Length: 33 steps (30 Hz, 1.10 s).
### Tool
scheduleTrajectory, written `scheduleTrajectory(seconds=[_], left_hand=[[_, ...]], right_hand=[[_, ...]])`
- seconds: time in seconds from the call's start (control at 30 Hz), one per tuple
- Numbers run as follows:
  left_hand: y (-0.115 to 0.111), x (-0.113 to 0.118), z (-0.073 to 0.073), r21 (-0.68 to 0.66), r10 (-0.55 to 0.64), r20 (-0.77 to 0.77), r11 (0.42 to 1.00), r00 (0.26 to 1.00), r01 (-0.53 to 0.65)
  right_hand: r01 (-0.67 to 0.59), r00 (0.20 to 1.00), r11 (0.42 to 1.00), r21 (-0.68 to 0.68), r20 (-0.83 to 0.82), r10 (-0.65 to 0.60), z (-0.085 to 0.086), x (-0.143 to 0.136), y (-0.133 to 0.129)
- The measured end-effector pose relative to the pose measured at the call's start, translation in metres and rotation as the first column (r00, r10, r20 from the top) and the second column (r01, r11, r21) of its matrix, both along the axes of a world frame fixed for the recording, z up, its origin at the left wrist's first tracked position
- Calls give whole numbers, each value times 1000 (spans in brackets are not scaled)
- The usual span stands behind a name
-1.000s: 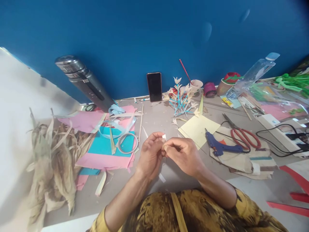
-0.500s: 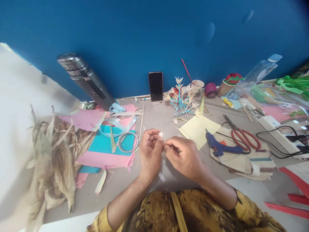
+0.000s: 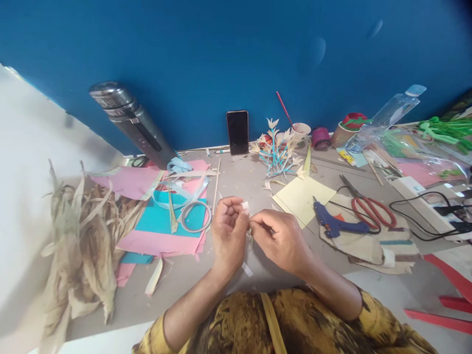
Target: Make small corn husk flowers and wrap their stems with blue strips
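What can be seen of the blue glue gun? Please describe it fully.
The blue glue gun lies on its side, mostly on the beige cloth. Its body looks plastic; the barrel ends in a narrow nozzle near the yellow paper. The handle points right, below the red-handled scissors. An orange piece, perhaps the trigger, shows between barrel and handle. A dark cable seems to leave the handle's end. The right hand does not touch it.
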<state>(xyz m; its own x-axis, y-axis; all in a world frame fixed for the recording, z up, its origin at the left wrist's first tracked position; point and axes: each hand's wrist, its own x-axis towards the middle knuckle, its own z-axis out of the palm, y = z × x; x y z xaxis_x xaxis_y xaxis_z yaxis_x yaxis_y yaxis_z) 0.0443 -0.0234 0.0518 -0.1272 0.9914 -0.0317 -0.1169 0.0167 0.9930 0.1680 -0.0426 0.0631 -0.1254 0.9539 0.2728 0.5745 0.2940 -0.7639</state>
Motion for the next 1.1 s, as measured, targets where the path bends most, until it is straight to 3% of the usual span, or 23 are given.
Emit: scheduleTrajectory(seconds=[0.37, 0.5, 0.63, 0.8, 0.87, 1.0, 1.1], left_hand=[[-1, -1, 0, -9, 3, 41, 1000, 999, -3], [0, -2, 3, -116, -83, 250, 987, 965, 114], [2, -5, 5, -287, -120, 552, 902, 825, 323], [5, -7, 2, -403, -69, 739, 752, 670, 522], [6, -7, 2, -413, -44, 767, 729, 640, 545], [8, -11, 2, -441, 11, 724, 776, 689, 451], [8, -17, 4, -395, 13, 696, 842, 718, 367]], right_hand=[[39, 998, 992, 120, -52, -33, 0, -5, 4], [37, 989, 998, 55, -143, -29, 2, -5, 5], [-11, 936, 990, -138, -350, -39, 3, -4, 7], [-51, 819, 947, -319, -555, -143, -1, -3, 6], [-57, 792, 941, -333, -588, -161, -2, -3, 6], [-26, 821, 955, -296, -551, -148, -2, -1, 5], [18, 859, 964, -265, -489, -150, -1, 1, 5]])
